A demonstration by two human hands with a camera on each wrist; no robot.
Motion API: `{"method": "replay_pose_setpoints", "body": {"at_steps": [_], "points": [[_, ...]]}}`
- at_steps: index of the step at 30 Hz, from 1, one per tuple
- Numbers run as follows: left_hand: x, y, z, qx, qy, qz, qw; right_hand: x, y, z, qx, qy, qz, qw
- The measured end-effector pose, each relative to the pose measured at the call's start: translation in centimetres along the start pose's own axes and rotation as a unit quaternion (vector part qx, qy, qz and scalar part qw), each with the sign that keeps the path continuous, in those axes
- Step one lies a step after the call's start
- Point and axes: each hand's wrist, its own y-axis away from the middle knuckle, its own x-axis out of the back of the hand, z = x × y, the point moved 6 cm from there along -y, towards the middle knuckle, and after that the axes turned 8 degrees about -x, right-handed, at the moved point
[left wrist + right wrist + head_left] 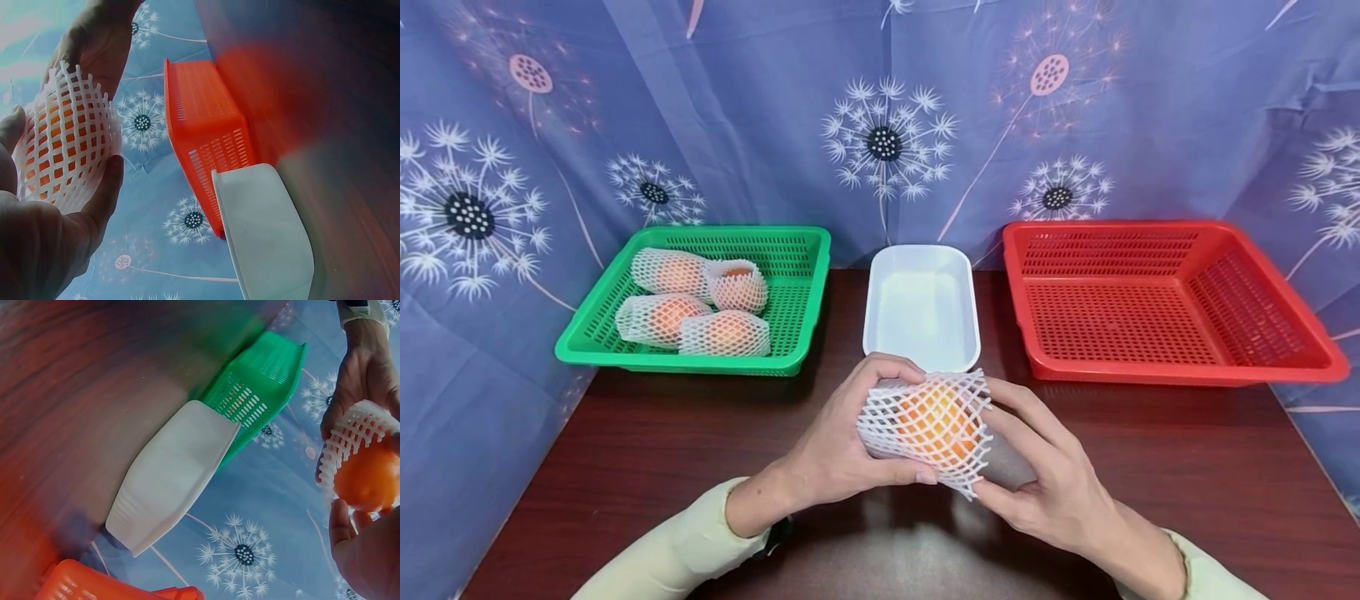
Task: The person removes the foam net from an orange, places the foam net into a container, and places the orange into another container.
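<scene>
Left hand (853,442) grips orange (938,421) in foam net (878,423) over bench (662,437), near white tray (921,304); right hand (1060,479) pinches net's open end. Orange could drop out if grip loosens; hard tugging could tear net.

One round orange fruit (367,478) lies inside a white foam net (880,419), whose open end shows it, between the hands (842,440).

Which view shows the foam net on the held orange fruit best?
The head view: the foam net shows nearly end to end between left hand and right hand. The left wrist shows its mesh close up, partly covered; the right wrist shows only part, with the orange fruit bare below.
</scene>
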Motion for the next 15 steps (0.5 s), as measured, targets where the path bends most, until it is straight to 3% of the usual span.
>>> {"method": "replay_pose_setpoints", "body": {"at_steps": [6,15], "points": [[-0.2,0.1,-0.1,-0.002,0.011,0.0,0.9999,-0.6,0.4,0.3,-0.005,0.006,-0.021,0.9998],[-0.6,0.2,-0.3,-0.005,-0.011,-0.008,0.9999,-1.2,0.8,0.4,-0.02,0.032,-0.049,0.9981]]}}
